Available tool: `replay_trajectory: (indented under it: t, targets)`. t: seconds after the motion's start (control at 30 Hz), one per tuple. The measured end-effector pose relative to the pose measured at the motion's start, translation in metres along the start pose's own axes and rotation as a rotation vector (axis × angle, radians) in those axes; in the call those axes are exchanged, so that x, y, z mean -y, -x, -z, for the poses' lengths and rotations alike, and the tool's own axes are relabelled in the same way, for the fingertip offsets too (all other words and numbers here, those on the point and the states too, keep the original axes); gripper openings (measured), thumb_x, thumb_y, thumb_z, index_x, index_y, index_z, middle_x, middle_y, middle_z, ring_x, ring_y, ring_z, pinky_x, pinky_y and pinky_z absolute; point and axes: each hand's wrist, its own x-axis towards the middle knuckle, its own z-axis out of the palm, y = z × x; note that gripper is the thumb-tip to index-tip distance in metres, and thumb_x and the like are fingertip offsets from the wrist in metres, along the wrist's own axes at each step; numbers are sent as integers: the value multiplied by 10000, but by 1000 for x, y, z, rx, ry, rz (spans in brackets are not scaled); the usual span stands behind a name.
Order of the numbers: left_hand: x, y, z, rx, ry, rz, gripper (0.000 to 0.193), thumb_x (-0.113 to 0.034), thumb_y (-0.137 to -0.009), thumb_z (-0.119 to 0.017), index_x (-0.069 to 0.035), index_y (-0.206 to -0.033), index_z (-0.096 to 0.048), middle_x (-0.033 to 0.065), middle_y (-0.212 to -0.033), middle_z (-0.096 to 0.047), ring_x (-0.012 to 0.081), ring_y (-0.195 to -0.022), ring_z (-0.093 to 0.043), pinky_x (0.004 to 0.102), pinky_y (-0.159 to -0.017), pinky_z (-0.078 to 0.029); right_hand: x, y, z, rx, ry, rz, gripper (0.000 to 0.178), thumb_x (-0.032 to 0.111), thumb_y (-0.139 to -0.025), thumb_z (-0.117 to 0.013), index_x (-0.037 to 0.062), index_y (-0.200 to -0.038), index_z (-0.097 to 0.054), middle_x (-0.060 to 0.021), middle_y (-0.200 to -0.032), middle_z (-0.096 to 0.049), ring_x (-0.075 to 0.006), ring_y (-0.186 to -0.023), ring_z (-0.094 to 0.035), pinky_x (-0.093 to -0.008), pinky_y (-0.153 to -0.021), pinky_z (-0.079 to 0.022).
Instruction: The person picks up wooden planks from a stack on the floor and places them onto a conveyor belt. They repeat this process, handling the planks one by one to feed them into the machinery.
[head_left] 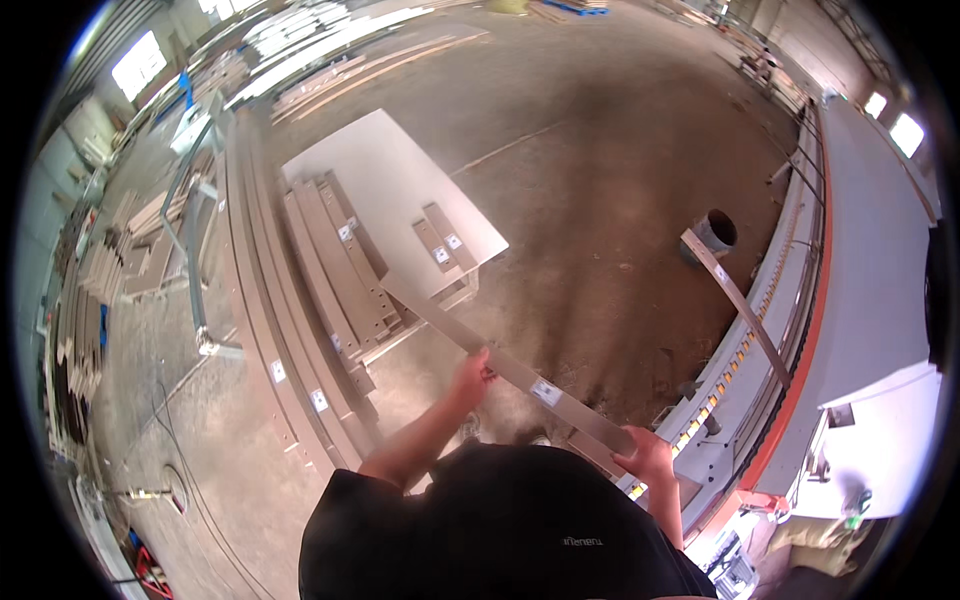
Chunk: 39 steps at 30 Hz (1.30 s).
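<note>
I hold a long, narrow brown board in front of my body, with a white label on its upper face. Closed around its edge near the middle is my left hand. My right hand grips the board's near right end. The board's far end reaches over the edge of a stack of brown boards, which lies on a low white sheet. Two short labelled boards rest on the same sheet, further right.
Longer brown boards stand along my left beside a grey metal frame. To my right runs a long machine with an orange edge; another labelled board lies across its side. A round bin stands on the floor nearby.
</note>
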Motion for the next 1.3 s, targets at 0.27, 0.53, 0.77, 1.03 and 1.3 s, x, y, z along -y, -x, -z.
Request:
replay_trajectory:
  t: [0.27,0.53,0.77,1.03,1.3]
  targets:
    - [-35,-14,56,-123,153,-93,262,-329,-1035,-590,-140,-1217,-573,24,-1116,-678,191,-1051,-649,376,-876,-513,99,-76,-19,6,-116,253,673,393,-741,-857,118,-1321,-657,-92,-1047,-761,-260,-921,-748,-375,-809,-591]
    - [9,86,31,-62,132,117,366,-301,-1047,-593,-62,-1323,-568,103,-1199,-669,255,-1083,-657,420,-898,-547,170,-151,-91,295,-199,499,748,444,-812,-826,129,-1435,-558,-118,-1166,-738,-311,-1046,-716,-430,-912,-561]
    - [30,60,145,-444,430,-18,275,-242,-1046,-623,-25,-1214,-635,111,-1092,-699,268,-972,-668,413,-917,-572,107,-137,-127,360,-240,403,720,400,-838,-832,120,-1439,-550,-116,-1307,-692,-288,-1128,-699,-413,-967,-547]
    - [-28,-40,278,-692,722,-269,94,-116,-1013,-605,-34,-1051,-631,109,-923,-702,249,-835,-684,370,-749,-592,31,-91,-139,354,-320,90,726,416,-834,-809,119,-1442,-547,-94,-1342,-687,-249,-1162,-695,-395,-1005,-538]
    - [-49,-62,315,-489,685,-498,504,-221,-1044,-346,57,-1448,-465,180,-1413,-560,298,-1298,-525,411,-1142,-406,-21,-68,-84,-17,-176,-236,728,354,-798,-806,120,-1435,-543,-111,-1341,-665,-306,-1239,-628,-423,-1082,-494]
